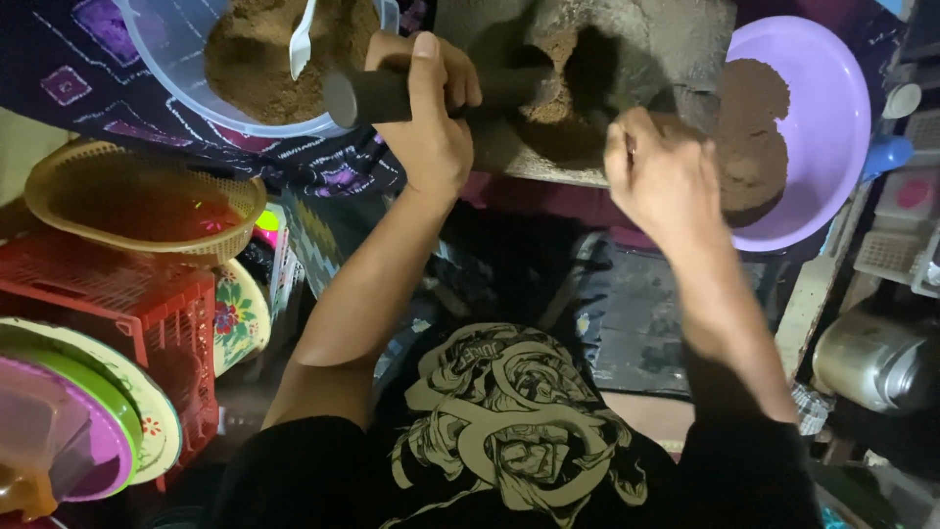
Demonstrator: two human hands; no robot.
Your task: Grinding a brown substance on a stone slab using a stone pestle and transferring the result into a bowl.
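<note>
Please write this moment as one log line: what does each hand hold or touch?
left hand: grips dark roller | right hand: closed on brown powder, beside purple bowl | clear bowl: powder, white spoon

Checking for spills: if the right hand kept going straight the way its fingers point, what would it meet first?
Probably the brown ground powder on the stone slab; the right hand points up-left toward it. Depth is unclear.

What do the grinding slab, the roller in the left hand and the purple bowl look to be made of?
Grinding slab: likely rough grey stone, with a matte, pitted surface. Roller: dark, smooth cylinder, probably stone, though the dim light leaves it open; the left hand wraps it. Purple bowl: plastic by its even colour and soft sheen, holding brown powder near the right hand.
</note>
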